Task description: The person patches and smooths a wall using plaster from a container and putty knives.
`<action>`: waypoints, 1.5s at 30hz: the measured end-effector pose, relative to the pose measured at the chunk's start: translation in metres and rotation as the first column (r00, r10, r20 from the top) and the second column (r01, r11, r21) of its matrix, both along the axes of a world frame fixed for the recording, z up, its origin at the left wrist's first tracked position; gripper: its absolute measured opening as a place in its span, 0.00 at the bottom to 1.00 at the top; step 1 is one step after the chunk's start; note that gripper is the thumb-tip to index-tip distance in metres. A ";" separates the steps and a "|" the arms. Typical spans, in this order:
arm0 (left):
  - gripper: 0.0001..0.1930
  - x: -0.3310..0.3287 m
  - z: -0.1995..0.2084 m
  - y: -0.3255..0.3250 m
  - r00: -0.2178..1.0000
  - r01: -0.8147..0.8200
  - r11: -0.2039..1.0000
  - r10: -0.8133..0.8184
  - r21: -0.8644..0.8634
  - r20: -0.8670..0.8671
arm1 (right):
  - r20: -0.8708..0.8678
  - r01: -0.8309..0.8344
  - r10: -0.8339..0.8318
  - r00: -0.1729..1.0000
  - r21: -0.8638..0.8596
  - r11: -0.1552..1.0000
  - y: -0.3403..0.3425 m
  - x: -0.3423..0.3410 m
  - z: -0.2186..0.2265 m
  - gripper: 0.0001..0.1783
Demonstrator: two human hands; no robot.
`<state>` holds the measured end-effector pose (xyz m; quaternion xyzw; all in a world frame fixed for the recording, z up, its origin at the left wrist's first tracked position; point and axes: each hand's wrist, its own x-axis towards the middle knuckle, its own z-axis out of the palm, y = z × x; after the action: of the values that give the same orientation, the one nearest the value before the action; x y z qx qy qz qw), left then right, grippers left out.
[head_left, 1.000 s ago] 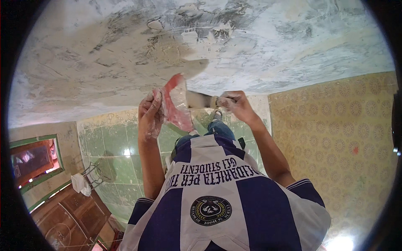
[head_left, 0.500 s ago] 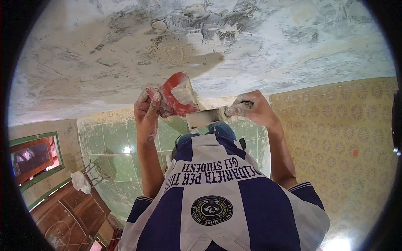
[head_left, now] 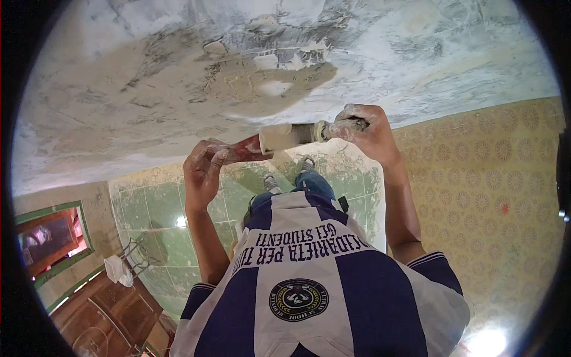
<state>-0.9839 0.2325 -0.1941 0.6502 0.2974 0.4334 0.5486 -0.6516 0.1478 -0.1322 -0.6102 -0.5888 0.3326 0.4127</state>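
My left hand (head_left: 204, 174) grips a red flat scraper (head_left: 242, 152) smeared with pale putty, held out in front of my chest. My right hand (head_left: 364, 132), dusted with plaster, is closed on the handle of a putty knife (head_left: 284, 137). The knife's putty-coated blade points left and meets the red scraper's edge. Both tools sit just below a rough grey-white plastered wall (head_left: 178, 89), which carries a wetter beige patch of putty (head_left: 267, 77) right above the knife. My blue and white striped shirt (head_left: 309, 279) fills the lower middle.
A green tiled floor (head_left: 160, 220) lies below, with my feet (head_left: 285, 175) on it. A yellow patterned wall (head_left: 493, 196) runs along the right. At lower left are a small white object on a wire stand (head_left: 118, 269), brown wooden panels (head_left: 113, 309) and a green-framed opening (head_left: 47, 244).
Both hands have risen closer to the wall. The knife swung left until its blade met the red scraper, which has dropped from upright to nearly flat.
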 end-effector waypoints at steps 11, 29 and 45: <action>0.08 0.046 -0.017 -0.005 0.981 0.070 0.788 0.058 -0.612 0.187 | -0.500 0.185 -0.162 0.850 -0.004 0.983 -0.035 -0.020 -0.057 0.14; 0.11 0.057 0.009 0.004 0.873 0.050 0.754 0.286 -0.655 0.395 | -0.010 0.134 -0.133 0.991 0.103 0.986 -0.046 0.048 -0.078 0.16; 0.04 0.172 0.040 -0.027 0.629 -0.526 0.729 0.680 -0.437 0.378 | -0.200 -0.176 0.135 0.971 -0.204 0.963 -0.033 0.119 -0.116 0.18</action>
<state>-0.8119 0.2056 -0.1541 0.2840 0.4010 0.7024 0.5150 -0.5329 0.1152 -0.2479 -0.5705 -0.5540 0.4820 0.3678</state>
